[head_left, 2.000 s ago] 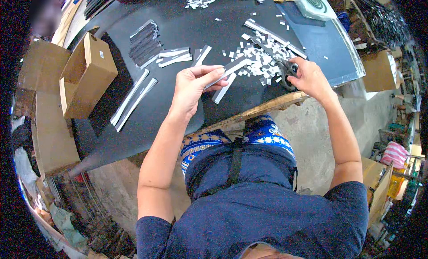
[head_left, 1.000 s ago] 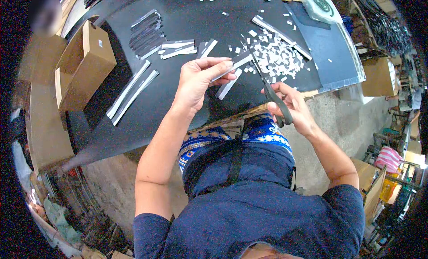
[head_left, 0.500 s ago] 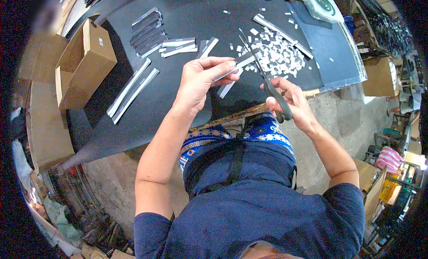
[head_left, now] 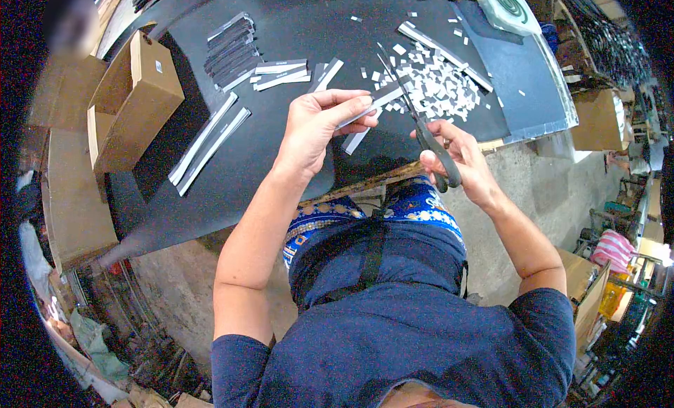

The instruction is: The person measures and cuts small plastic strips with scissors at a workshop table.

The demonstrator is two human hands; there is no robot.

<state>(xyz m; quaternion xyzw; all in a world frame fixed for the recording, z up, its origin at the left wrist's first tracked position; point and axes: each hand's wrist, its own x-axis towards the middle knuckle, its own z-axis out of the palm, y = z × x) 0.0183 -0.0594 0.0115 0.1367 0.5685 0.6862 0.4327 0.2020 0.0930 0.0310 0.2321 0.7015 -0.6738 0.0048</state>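
Moved: my scissors [head_left: 421, 130], from over the small pieces [head_left: 444, 83] to the held strip [head_left: 388, 95]
Left hand [head_left: 303, 133]: my thumb and fingers pinch the held strip
Right hand [head_left: 463, 162]: curled round the scissors' handles
Held strip: far end at the blades, above the black tabletop [head_left: 295, 169]

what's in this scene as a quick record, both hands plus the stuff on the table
left hand: pinches a black-and-white strip
right hand: holds dark scissors, blades at the strip's end
surface: dark tabletop
small pieces: loose pile beyond the scissors
stacked strips: between cardboard box and pile
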